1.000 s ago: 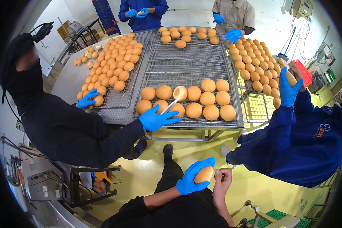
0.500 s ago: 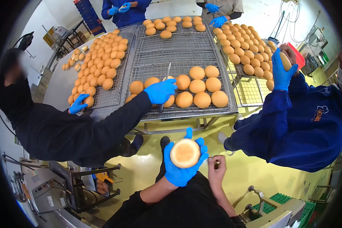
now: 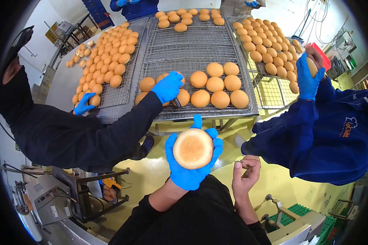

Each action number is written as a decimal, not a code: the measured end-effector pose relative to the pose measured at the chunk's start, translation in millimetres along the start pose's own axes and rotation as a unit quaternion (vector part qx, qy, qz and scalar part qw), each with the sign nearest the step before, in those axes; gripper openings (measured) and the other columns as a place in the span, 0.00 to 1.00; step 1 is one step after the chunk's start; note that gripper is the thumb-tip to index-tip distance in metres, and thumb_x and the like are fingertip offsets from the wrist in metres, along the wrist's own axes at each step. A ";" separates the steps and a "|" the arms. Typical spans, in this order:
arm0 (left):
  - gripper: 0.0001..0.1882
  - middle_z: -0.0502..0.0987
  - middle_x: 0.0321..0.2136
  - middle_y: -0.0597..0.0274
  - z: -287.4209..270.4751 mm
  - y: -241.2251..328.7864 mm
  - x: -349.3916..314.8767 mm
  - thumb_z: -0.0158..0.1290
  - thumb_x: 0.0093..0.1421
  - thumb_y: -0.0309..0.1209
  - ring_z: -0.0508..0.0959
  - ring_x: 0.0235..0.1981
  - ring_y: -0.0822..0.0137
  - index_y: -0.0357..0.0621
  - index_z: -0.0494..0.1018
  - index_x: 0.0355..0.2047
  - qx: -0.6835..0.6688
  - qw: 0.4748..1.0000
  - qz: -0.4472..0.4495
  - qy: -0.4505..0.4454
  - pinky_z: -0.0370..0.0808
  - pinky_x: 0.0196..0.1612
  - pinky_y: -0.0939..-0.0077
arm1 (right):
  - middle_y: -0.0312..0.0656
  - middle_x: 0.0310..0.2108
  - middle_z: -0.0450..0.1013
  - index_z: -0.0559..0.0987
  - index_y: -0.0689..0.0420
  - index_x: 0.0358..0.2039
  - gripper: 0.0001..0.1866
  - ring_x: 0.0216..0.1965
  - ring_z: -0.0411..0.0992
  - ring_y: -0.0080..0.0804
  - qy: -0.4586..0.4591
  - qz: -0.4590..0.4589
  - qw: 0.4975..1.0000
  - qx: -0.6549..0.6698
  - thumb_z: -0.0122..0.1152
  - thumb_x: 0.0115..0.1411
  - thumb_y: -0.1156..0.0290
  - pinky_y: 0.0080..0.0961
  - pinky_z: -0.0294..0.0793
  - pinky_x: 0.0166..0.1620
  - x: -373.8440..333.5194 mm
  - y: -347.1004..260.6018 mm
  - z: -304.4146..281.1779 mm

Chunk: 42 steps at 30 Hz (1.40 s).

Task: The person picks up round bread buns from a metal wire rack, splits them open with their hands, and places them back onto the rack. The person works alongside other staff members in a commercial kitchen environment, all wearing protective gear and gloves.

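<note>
My left hand [image 3: 188, 173], in a blue glove, holds a round bun [image 3: 193, 149] with its pale, flat side facing me; the fingers cup it from beneath and its sides. To the right, my bare right hand [image 3: 246, 175] has curled fingers with the thumb pressed to them; whatever is at the fingertips is too small to make out. Ahead, golden buns [image 3: 220, 99] sit on a wire rack [image 3: 184, 57] on the metal table.
At left, a person's gloved hand [image 3: 167, 87] holds a knife over the rack. A person at right [image 3: 315, 134] holds a bun. More buns crowd the left rack [image 3: 110, 104] and right rack [image 3: 274, 92]. A machine [image 3: 49, 200] stands lower left, green crates [image 3: 292, 220] lower right.
The bun in my left hand has come up slightly and turned a little more toward me. My right hand has shifted right and up. The person at left has moved the knife hand left over the buns.
</note>
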<state>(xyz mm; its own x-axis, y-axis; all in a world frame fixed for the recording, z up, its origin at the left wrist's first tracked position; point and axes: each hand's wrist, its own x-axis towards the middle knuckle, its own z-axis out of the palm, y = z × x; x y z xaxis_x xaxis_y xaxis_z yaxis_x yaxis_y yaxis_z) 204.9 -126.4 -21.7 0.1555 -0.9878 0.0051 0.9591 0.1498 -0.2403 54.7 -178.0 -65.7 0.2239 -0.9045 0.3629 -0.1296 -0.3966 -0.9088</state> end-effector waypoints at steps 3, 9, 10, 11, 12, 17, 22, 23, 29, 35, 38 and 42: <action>0.28 0.67 0.43 0.53 4.3 1.4 1.3 0.43 0.53 0.51 0.65 0.46 0.55 0.60 0.59 0.54 -0.011 1.000 0.007 0.022 0.63 0.52 0.57 | 0.40 0.26 0.66 0.68 0.57 0.28 0.12 0.29 0.61 0.30 -0.004 -0.072 0.997 -0.029 0.60 0.43 0.76 0.25 0.56 0.36 12.6 -9.8 1.7; 0.28 0.67 0.42 0.52 11.1 -3.8 9.2 0.40 0.54 0.52 0.69 0.41 0.54 0.57 0.58 0.54 0.041 0.998 0.025 0.033 0.58 0.55 0.54 | 0.38 0.26 0.67 0.70 0.54 0.30 0.15 0.29 0.64 0.31 -0.038 -0.197 0.978 -0.049 0.63 0.39 0.73 0.25 0.55 0.37 23.3 -46.0 8.5; 0.29 0.67 0.42 0.52 9.6 -4.7 8.9 0.40 0.54 0.53 0.68 0.43 0.52 0.55 0.57 0.54 0.067 0.997 0.028 0.033 0.60 0.54 0.55 | 0.38 0.26 0.66 0.70 0.54 0.30 0.16 0.29 0.64 0.31 -0.047 -0.217 0.973 -0.062 0.64 0.39 0.72 0.25 0.55 0.37 24.9 -48.7 9.6; 0.31 0.67 0.43 0.52 7.6 -4.6 7.2 0.39 0.54 0.53 0.68 0.44 0.51 0.54 0.56 0.54 0.097 0.994 0.031 0.034 0.62 0.54 0.56 | 0.38 0.26 0.66 0.70 0.54 0.30 0.16 0.29 0.64 0.31 -0.053 -0.235 0.968 -0.071 0.64 0.38 0.72 0.26 0.55 0.37 26.5 -51.1 12.1; 0.32 0.67 0.43 0.53 6.1 -3.7 7.1 0.39 0.53 0.54 0.67 0.46 0.50 0.52 0.55 0.54 0.126 0.991 0.035 0.035 0.64 0.53 0.56 | 0.37 0.26 0.66 0.70 0.54 0.30 0.17 0.30 0.64 0.31 -0.060 -0.254 0.962 -0.081 0.64 0.38 0.72 0.26 0.55 0.37 29.0 -52.3 14.2; 0.35 0.69 0.43 0.53 5.6 -3.3 6.9 0.39 0.52 0.56 0.68 0.46 0.49 0.52 0.52 0.56 0.119 0.992 0.020 0.039 0.74 0.37 0.65 | 0.39 0.25 0.65 0.68 0.55 0.28 0.13 0.28 0.62 0.31 0.004 -0.240 0.966 -0.092 0.60 0.41 0.75 0.28 0.53 0.38 34.1 -36.1 24.5; 0.36 0.69 0.43 0.52 1.6 -2.5 7.8 0.40 0.52 0.54 0.69 0.46 0.50 0.52 0.50 0.58 0.098 0.994 0.028 0.036 0.65 0.50 0.61 | 0.38 0.26 0.65 0.68 0.55 0.30 0.15 0.28 0.62 0.31 0.024 -0.235 0.965 -0.117 0.61 0.40 0.74 0.27 0.53 0.38 39.7 -21.4 31.5; 0.36 0.69 0.44 0.52 1.8 -2.6 8.4 0.40 0.52 0.53 0.69 0.45 0.51 0.52 0.49 0.58 0.106 0.993 0.034 0.035 0.63 0.52 0.60 | 0.36 0.27 0.66 0.69 0.54 0.30 0.16 0.29 0.62 0.30 0.020 -0.233 0.966 -0.110 0.63 0.40 0.73 0.27 0.53 0.38 36.5 -21.9 29.2; 0.38 0.66 0.47 0.52 2.1 -2.5 14.0 0.42 0.52 0.52 0.68 0.46 0.53 0.51 0.45 0.59 0.176 0.980 0.089 0.012 0.56 0.56 0.53 | 0.36 0.28 0.66 0.69 0.53 0.31 0.17 0.30 0.62 0.29 -0.053 -0.259 0.961 -0.076 0.63 0.39 0.71 0.26 0.53 0.38 24.5 -41.1 20.2; 0.42 0.68 0.44 0.49 -0.6 -4.2 12.6 0.48 0.46 0.49 0.70 0.45 0.53 0.43 0.50 0.58 0.393 0.899 0.194 0.011 0.62 0.52 0.52 | 0.35 0.27 0.66 0.70 0.51 0.27 0.15 0.28 0.65 0.30 -0.039 -0.249 0.952 -0.171 0.65 0.37 0.72 0.24 0.54 0.36 29.6 -23.4 32.7; 0.41 0.68 0.44 0.48 -10.6 3.3 13.9 0.49 0.44 0.49 0.70 0.44 0.53 0.39 0.54 0.56 0.416 0.890 0.180 0.042 0.65 0.50 0.53 | 0.38 0.28 0.67 0.69 0.53 0.28 0.16 0.30 0.64 0.30 -0.034 -0.190 0.969 -0.154 0.64 0.38 0.75 0.24 0.56 0.37 47.1 8.6 30.9; 0.35 0.69 0.44 0.51 -35.5 19.6 21.3 0.49 0.49 0.45 0.70 0.46 0.58 0.36 0.59 0.53 0.614 0.783 0.098 0.013 0.64 0.52 0.68 | 0.35 0.22 0.62 0.66 0.57 0.25 0.09 0.25 0.61 0.25 -0.041 -0.116 0.992 -0.013 0.58 0.47 0.77 0.19 0.61 0.30 19.6 34.2 45.8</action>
<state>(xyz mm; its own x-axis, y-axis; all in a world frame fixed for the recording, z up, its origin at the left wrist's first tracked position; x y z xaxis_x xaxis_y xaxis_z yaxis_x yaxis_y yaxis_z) 218.6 -146.0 -60.7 0.3381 -0.9391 0.0615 0.4238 0.2103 0.8810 98.9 -202.2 -99.1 0.3288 -0.7729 0.5427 -0.0891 -0.5975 -0.7969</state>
